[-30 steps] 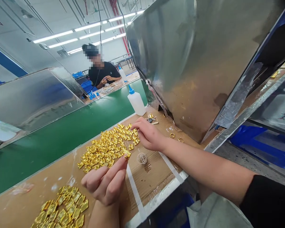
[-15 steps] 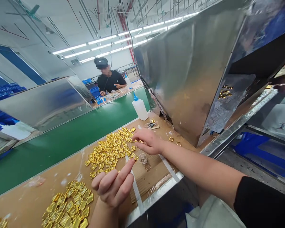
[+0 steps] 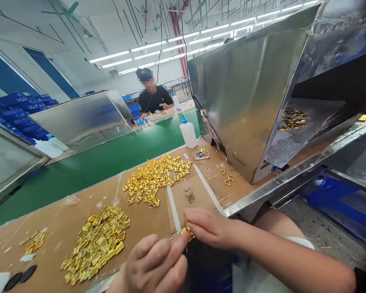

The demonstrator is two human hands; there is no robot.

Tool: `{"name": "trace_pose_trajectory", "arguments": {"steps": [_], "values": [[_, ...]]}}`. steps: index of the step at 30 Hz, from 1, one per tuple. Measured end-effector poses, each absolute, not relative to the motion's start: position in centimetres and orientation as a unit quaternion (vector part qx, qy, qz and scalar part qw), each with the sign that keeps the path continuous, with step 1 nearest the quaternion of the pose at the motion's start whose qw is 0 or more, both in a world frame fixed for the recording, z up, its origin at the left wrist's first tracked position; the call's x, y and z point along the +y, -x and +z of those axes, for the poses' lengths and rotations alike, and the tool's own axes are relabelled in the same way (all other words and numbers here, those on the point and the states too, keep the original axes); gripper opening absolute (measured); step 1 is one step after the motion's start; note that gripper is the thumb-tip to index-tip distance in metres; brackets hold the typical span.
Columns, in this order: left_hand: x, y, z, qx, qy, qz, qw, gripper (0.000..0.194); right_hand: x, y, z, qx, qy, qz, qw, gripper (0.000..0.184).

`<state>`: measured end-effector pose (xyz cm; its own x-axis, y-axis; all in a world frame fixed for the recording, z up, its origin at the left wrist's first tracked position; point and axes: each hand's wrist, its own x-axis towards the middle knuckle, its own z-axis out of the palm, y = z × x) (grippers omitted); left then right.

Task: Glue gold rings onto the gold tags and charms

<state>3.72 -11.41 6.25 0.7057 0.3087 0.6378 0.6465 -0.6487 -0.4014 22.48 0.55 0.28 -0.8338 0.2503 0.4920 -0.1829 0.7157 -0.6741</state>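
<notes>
heaps of gold pieces are lying loose on the tabletop, finished share unclear, while i'm pinching one item between left grip and right grip.

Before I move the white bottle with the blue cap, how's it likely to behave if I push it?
The white squeeze bottle stands upright and is taller than wide, so a push near its blue nozzle cap could tip it. Smooth and plastic-looking, it would probably flex if squeezed. I can't tell how full it is.
</notes>
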Motion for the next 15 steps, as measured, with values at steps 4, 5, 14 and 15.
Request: {"name": "trace_pose_trajectory", "arguments": {"steps": [4, 5, 14, 15], "values": [[-13.0, -5.0, 5.6, -0.267, 0.870, -0.270, 0.313, 0.041, -1.8, -22.9, -1.1, -0.844, 0.040, 0.454, 0.282, 0.031], [-13.3, -5.1, 5.6, -0.269, 0.872, -0.268, 0.309, 0.041, -2.0, -22.9, -1.1, -0.841, 0.047, 0.466, 0.272, 0.033], [-8.2, -0.2, 3.1, -0.486, 0.800, -0.202, 0.287, 0.025, 3.6, -23.1, -0.6, -0.815, 0.266, 0.382, 0.344, 0.044], [-6.9, 0.8, 2.7, -0.524, 0.784, -0.189, 0.272, 0.020, 4.2, -23.2, -0.9, -0.811, 0.276, 0.387, 0.342, 0.044]]}}
